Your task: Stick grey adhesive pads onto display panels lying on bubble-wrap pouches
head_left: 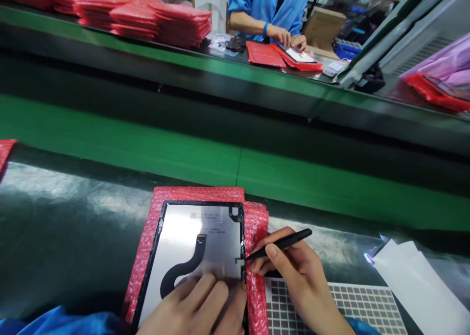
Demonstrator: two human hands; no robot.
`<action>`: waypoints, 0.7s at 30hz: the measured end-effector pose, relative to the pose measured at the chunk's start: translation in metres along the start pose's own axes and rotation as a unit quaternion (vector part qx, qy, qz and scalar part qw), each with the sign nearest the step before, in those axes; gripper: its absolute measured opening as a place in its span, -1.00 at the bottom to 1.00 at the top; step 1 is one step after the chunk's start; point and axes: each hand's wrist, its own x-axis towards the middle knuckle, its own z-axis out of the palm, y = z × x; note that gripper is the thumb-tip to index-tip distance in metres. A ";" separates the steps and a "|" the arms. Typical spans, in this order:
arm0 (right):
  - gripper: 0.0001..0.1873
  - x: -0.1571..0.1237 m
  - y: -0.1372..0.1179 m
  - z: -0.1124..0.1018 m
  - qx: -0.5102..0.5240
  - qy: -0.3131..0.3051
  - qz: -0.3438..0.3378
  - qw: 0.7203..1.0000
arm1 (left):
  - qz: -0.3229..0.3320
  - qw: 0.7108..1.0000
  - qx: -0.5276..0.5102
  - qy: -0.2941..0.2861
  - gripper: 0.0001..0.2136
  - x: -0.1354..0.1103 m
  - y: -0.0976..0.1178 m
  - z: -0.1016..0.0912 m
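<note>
A tablet screen (220,256) lies back side up, its silver metal back framed in black, with a curved black flex cable (200,249) across it. Beneath it are red bubble-wrap pouches (257,222). My left hand (203,305) presses on the lower part of the screen, its fingers bent and closed together at the right edge. In a pinch, my right hand (297,271) holds slim black tweezers (284,243). Their tip touches or nearly touches the right edge of the frame, beside a small pale tab (240,262).
A sheet of small grey squares (363,300) lies under my right hand, with white paper (418,281) farther right. Across a green ledge (183,149), a co-worker's hands (290,38) handle another screen on red pouches. Stacks of red pouches (157,16) stand at the back left.
</note>
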 end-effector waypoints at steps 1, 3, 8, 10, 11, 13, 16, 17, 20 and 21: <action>-0.80 0.000 0.000 0.000 -0.001 -0.001 -0.003 1.000 | -0.005 1.000 0.015 0.004 -0.69 0.004 0.000 -0.001; -0.79 0.000 0.001 0.000 -0.005 0.000 -0.006 1.000 | -0.007 0.999 0.034 0.003 -0.66 0.009 0.001 -0.003; -0.78 0.000 0.002 -0.001 -0.014 0.000 -0.007 1.000 | -0.007 0.999 0.043 -0.013 -0.64 0.006 0.004 -0.004; -0.79 0.000 0.002 -0.001 -0.010 -0.002 -0.006 1.000 | -0.008 0.999 0.042 -0.012 -0.64 0.004 0.003 -0.003; -0.79 0.000 0.002 -0.001 -0.009 -0.002 -0.005 1.000 | -0.009 0.999 0.041 -0.011 -0.64 0.004 0.003 -0.003; -0.80 0.001 0.002 0.000 -0.008 -0.001 -0.004 1.000 | -0.010 0.999 0.040 -0.019 -0.64 0.003 0.002 -0.003; -0.80 0.002 0.001 0.000 -0.011 -0.002 -0.003 1.000 | -0.010 0.998 0.038 -0.042 -0.62 0.002 0.003 -0.004; -0.80 0.002 0.001 0.001 -0.011 -0.002 -0.003 1.000 | -0.013 0.998 0.037 -0.049 -0.62 0.001 0.003 -0.004; -0.81 0.001 0.001 0.000 -0.013 0.002 -0.001 1.000 | -0.019 0.997 0.032 -0.073 -0.59 -0.001 0.004 -0.002; -0.81 0.001 0.001 0.000 -0.014 0.002 0.000 1.000 | -0.020 0.997 0.033 -0.073 -0.58 -0.001 0.004 -0.002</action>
